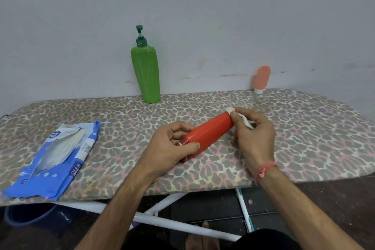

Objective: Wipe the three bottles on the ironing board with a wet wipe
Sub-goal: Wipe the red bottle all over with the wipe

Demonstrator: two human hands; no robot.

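Holding a smooth red plastic bottle (209, 133) by its cap end, left hand (168, 148) curled round; right hand (253, 136) pinches white wet wipe (239, 115). Looks light, rigid, likely slippery.

red bottle (209, 132), green pump bottle (146, 73), pink tube (262, 78), leopard-print ironing board (304, 128), blue wipes pack (52, 160)

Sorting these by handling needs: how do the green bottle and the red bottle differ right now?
The green bottle stands upright by the wall, untouched; the red bottle lies tilted, held in both hands. Green has a pump top; the red one's cap end sits in the left hand. Only red meets the wet wipe. Both are plain plastic.
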